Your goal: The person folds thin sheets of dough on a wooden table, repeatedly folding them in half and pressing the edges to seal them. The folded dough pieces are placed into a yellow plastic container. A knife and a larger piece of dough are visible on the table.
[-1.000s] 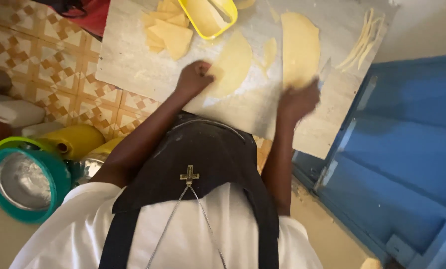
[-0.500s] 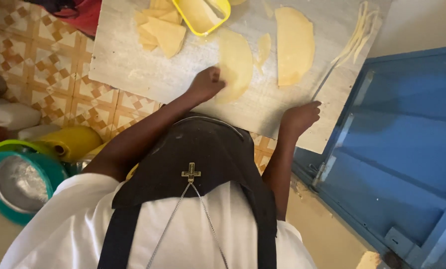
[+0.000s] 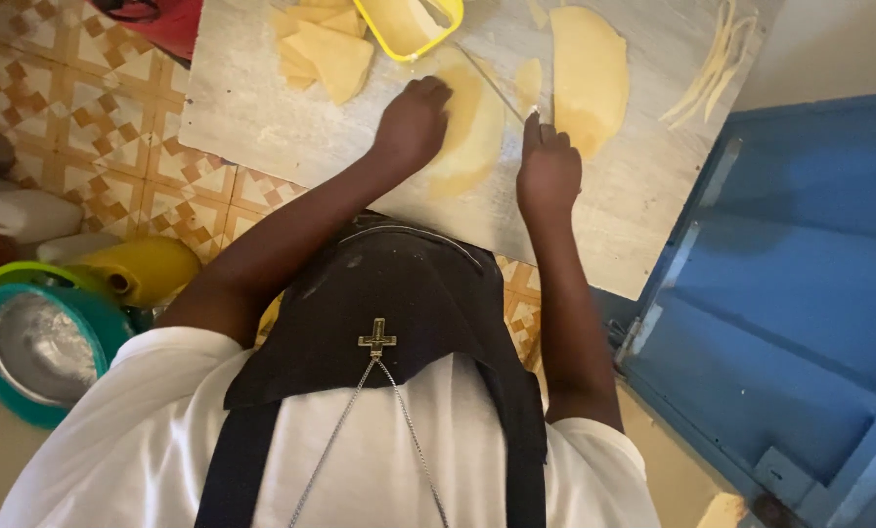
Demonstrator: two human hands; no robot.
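My left hand [image 3: 414, 122] presses flat on a pale yellow half-round dough sheet [image 3: 472, 132] lying on a floured wooden board [image 3: 262, 117]. My right hand [image 3: 547, 168] is closed around a thin knife [image 3: 492, 83]. Its blade slants up and left across the dough sheet's right edge. A second, larger dough sheet [image 3: 587, 73] lies just right of my right hand. A stack of cut dough pieces [image 3: 326, 54] sits at the board's far left beside a yellow plastic container [image 3: 404, 24].
Thin dough strips [image 3: 712, 64] lie at the board's far right. A blue door [image 3: 800, 284] stands to the right. On the tiled floor at left are a teal-rimmed metal bowl [image 3: 37, 347], a yellow jug [image 3: 150, 269] and a white container [image 3: 22, 213].
My right hand has moved left from the board's right edge to the dough sheet beside my left hand, bringing the knife onto it. The left hand stays on the dough.
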